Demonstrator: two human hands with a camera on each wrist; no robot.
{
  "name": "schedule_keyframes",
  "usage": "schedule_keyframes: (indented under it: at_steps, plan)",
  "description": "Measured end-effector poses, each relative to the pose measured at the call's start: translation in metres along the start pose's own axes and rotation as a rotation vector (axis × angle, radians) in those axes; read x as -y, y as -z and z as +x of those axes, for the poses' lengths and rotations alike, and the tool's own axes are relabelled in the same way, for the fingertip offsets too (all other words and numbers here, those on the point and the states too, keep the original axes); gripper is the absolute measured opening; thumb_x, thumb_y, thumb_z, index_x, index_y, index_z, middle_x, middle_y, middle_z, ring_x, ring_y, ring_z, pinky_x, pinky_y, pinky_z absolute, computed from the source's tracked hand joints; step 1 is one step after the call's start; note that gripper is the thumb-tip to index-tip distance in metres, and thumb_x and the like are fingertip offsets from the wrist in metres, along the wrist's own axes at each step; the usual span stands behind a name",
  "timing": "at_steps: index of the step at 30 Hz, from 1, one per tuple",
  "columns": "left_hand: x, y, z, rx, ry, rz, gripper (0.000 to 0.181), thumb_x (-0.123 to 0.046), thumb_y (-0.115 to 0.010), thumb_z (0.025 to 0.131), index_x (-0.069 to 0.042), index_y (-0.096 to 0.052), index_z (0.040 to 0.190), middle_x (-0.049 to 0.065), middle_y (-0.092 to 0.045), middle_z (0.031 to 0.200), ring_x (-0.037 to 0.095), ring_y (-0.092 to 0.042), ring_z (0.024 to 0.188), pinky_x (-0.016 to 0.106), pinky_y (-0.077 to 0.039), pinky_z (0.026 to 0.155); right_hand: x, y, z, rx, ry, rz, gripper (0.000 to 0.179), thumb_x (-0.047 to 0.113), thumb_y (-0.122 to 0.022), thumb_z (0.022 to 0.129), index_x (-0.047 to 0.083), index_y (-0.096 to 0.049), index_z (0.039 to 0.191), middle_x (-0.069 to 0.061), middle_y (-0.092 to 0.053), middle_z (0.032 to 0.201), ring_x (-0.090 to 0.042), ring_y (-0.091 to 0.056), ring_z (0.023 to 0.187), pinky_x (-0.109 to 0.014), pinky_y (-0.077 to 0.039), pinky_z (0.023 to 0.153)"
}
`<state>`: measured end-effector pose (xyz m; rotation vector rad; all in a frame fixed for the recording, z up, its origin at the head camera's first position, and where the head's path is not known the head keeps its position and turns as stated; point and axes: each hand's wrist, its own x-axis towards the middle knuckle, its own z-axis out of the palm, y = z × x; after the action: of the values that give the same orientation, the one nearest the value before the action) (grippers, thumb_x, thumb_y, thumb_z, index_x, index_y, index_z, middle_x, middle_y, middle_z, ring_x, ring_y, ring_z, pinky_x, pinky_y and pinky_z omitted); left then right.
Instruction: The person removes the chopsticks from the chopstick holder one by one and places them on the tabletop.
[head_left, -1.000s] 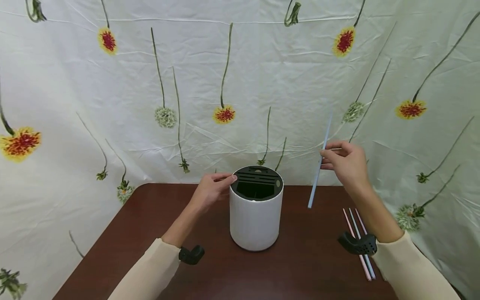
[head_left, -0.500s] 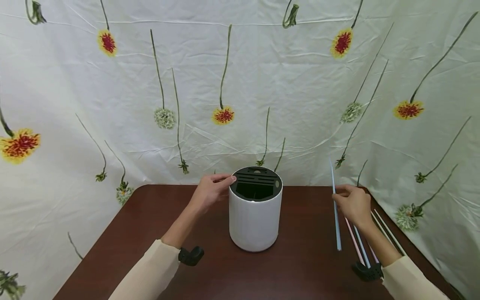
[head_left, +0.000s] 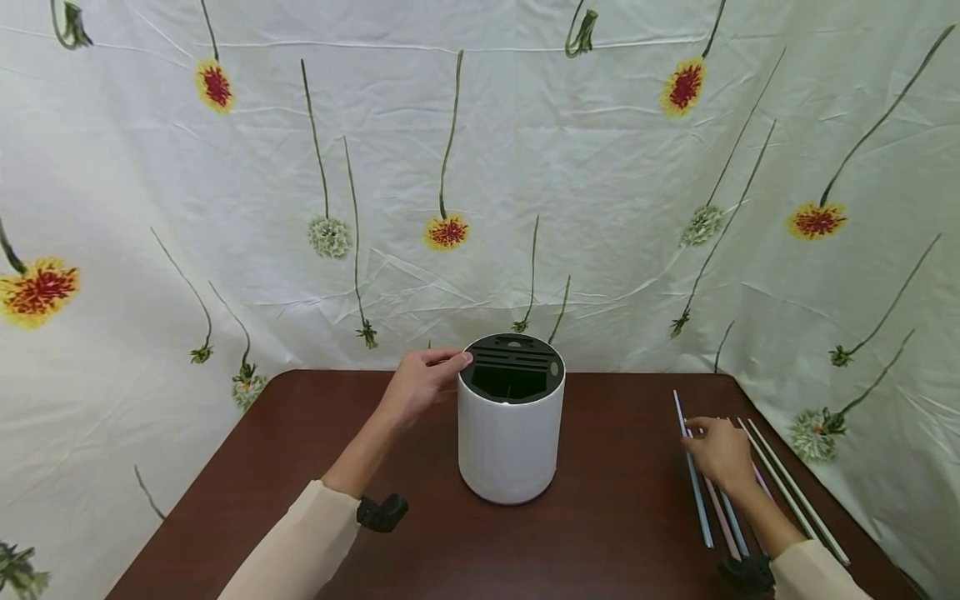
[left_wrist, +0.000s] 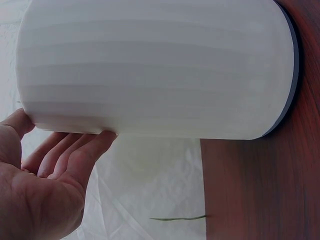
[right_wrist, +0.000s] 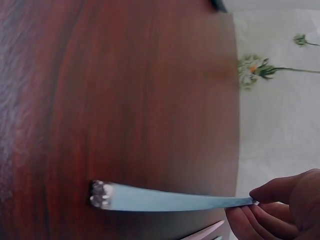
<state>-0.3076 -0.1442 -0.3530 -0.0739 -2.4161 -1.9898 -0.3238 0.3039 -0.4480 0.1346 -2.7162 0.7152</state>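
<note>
A white cylindrical utensil holder [head_left: 508,450] with a black slotted top stands upright on the table. My left hand [head_left: 423,387] holds it at the upper left, thumb on the rim and fingertips against the outer wall [left_wrist: 105,131]. At the right, my right hand [head_left: 722,454] pinches a light blue chopstick [right_wrist: 165,199] between thumb and fingers near its thin far end. The chopstick's thick, silvery end points toward the person, low over the tabletop. It lies alongside a pink chopstick [head_left: 722,523] and another blue chopstick [head_left: 735,527], both partly hidden by the hand.
Two pale green chopsticks [head_left: 801,492] lie further right, near the table's right edge. A purple one [head_left: 762,483] shows partly beside the right wrist. The dark brown table [head_left: 600,517] meets a white flower-print cloth [head_left: 480,150] behind it.
My right hand has come down and right from beside the holder with the light blue chopstick, bringing it from upright to nearly flat beside the others. The left hand has stayed on the holder.
</note>
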Motion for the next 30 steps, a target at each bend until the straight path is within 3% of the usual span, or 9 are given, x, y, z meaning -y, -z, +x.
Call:
schedule_keyframes:
  at_steps: [5,12,21,30]
  plan:
    - [0.0,-0.001,0.0,0.0,-0.005,-0.018,0.045,-0.039,-0.074,0.094,-0.01,-0.071,0.129,0.012,-0.068,0.132,0.027,-0.071,0.111,0.05,-0.056,0.098,-0.007,-0.006,-0.002,0.05,0.006,-0.042,0.027,0.008,-0.072,0.086,-0.011,-0.074,0.105,-0.032,-0.071,0.103,-0.045,-0.069,0.082,-0.055,-0.055,0.069]
    - [-0.001,-0.001,-0.001,-0.002,-0.004,-0.014,0.045,-0.04,-0.074,0.094,-0.011,-0.071,0.129,0.012,-0.067,0.132,0.028,-0.072,0.111,0.051,-0.055,0.099,-0.009,-0.006,-0.005,0.105,0.01,-0.059,0.028,0.007,-0.07,0.086,-0.013,-0.073,0.105,-0.031,-0.072,0.098,-0.038,-0.068,0.074,-0.053,-0.055,0.066]
    - [0.0,-0.001,-0.001,-0.005,-0.008,-0.009,0.044,-0.039,-0.073,0.094,-0.011,-0.072,0.128,0.011,-0.068,0.13,0.027,-0.071,0.11,0.047,-0.057,0.097,-0.015,-0.009,-0.002,0.13,0.03,-0.098,0.025,0.006,-0.07,0.082,-0.012,-0.073,0.099,-0.03,-0.072,0.093,-0.045,-0.069,0.079,-0.059,-0.054,0.074]
    - [0.0,-0.001,-0.002,-0.006,-0.01,-0.015,0.041,-0.038,-0.072,0.095,-0.011,-0.072,0.127,0.011,-0.068,0.129,0.027,-0.071,0.111,0.051,-0.055,0.1,-0.017,-0.009,-0.002,0.127,0.05,-0.107,0.022,0.004,-0.07,0.078,-0.009,-0.075,0.094,-0.028,-0.073,0.088,-0.045,-0.068,0.076,-0.059,-0.054,0.072]
